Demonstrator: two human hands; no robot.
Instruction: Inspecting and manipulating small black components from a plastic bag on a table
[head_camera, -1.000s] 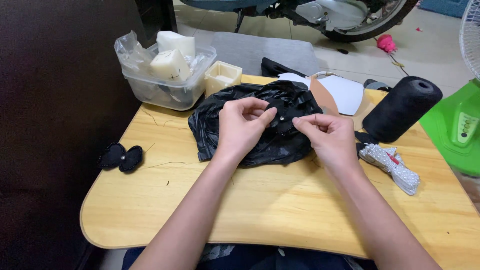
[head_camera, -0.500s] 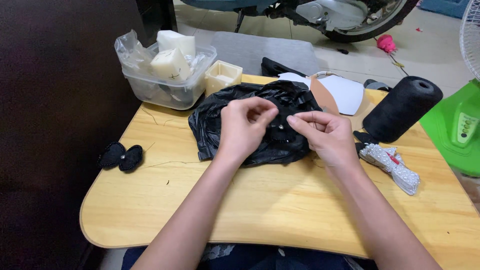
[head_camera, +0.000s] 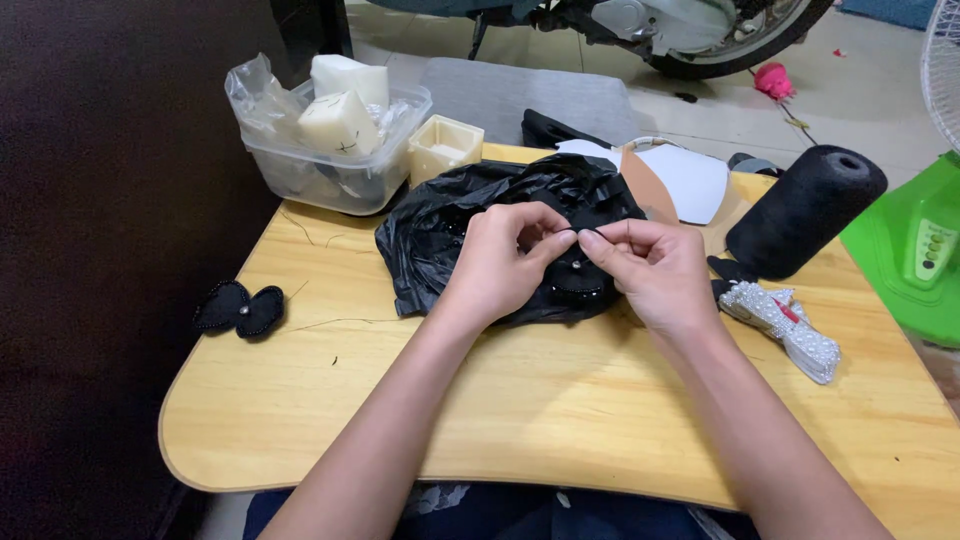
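Note:
A crumpled black plastic bag (head_camera: 440, 235) lies at the middle back of the wooden lap table (head_camera: 520, 400). On it rests a small black bow-shaped piece (head_camera: 578, 285) with a pearl at its centre. My left hand (head_camera: 500, 262) and my right hand (head_camera: 650, 265) meet above that piece, fingertips pinched together on something thin and dark between them. What exactly they pinch is too small to tell.
A clear plastic tub (head_camera: 330, 165) with white foam blocks stands at the back left, a small cream box (head_camera: 445, 148) beside it. A black thread spool (head_camera: 805, 210) and a pearl strip (head_camera: 785, 318) lie at the right. A finished black bow (head_camera: 240, 308) sits at the left edge.
My two hands have drawn closer together, and the fingertips now touch over the black piece. The bag and the other things have not moved.

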